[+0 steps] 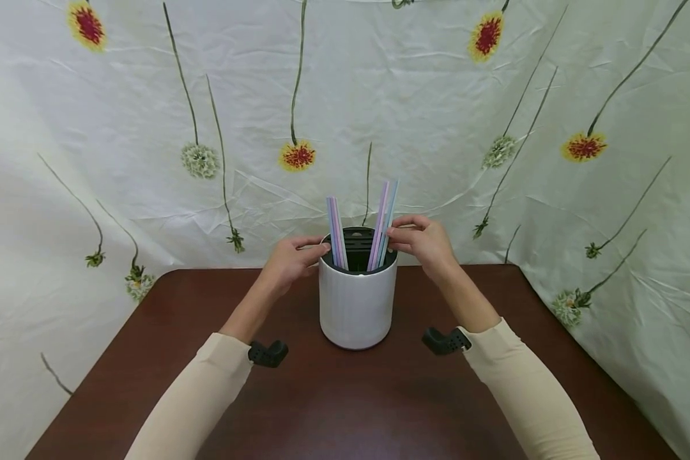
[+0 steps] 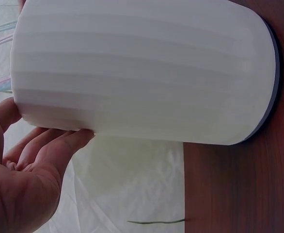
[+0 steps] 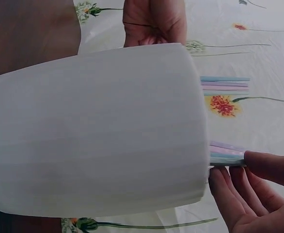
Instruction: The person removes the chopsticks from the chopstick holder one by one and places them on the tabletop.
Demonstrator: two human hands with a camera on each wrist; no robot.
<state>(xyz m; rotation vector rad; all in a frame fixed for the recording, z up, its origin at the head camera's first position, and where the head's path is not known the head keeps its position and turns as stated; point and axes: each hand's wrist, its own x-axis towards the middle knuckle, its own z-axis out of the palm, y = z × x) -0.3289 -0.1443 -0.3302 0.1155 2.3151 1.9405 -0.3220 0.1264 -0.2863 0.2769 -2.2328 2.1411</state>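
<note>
A white round holder (image 1: pixel 356 310) with a black slotted insert (image 1: pixel 358 237) stands upright on the table. Two bunches of long pastel straws rise from it: a left bunch (image 1: pixel 337 231) and a taller right bunch (image 1: pixel 382 223). At the holder's left rim, my left hand (image 1: pixel 290 259) holds on, its thumb (image 2: pixel 5 112) at the top edge and its fingers against the outer wall. My right hand (image 1: pixel 425 241) pinches the right bunch just above the rim, the thumb (image 3: pixel 268 164) showing on the straws in the right wrist view. The straws' lower ends are hidden inside.
The dark brown table (image 1: pixel 356 409) ends just behind the holder. A pale flower-printed cloth (image 1: pixel 379 96) hangs behind and at both sides. Black wrist devices sit at the left cuff (image 1: pixel 267 353) and right cuff (image 1: pixel 445 342).
</note>
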